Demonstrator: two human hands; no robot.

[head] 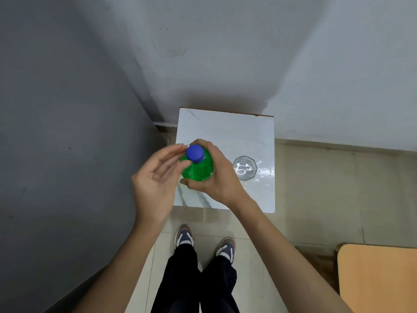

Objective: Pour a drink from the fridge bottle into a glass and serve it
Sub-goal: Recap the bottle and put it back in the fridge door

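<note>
- At about nine o'clock of the scene I see only the grey wall, and nothing there bears on the job.
- My left hand (155, 177) sits just left of centre, palm turned up and inward. Its grip is spread open and holds nothing, with the fingertips (180, 147) reaching to the nine o'clock side of the round blue plastic screw cap (195, 153) and touching it or nearly so.
- The cap is on the green translucent plastic bottle (198, 169), which is upright over the left half of the white marble-patterned square bench (225, 129). I cannot tell whether its base rests on the bench.
- My right hand (216, 175) comes in from four o'clock, its grip closed round the bottle's shoulder with fingers wrapped behind and thumb in front.
- The step in hand looks like uncapping. To do it well I would settle the left fingers and thumb squarely round the ribbed cap, keep the right-hand hold firm but not crushing so no drink squeezes out, and keep the bottle vertical. If the drink is fizzy, I would turn slowly.
- At three o'clock of the bottle, near it but clear of my right hand, stands the clear faceted drinking glass (245, 167). It appears empty, with wet glints on the bench beside it.
- At the far right, around five o'clock, a tan wooden tabletop corner (379, 279) shows above the tiled floor (316, 199).
</note>
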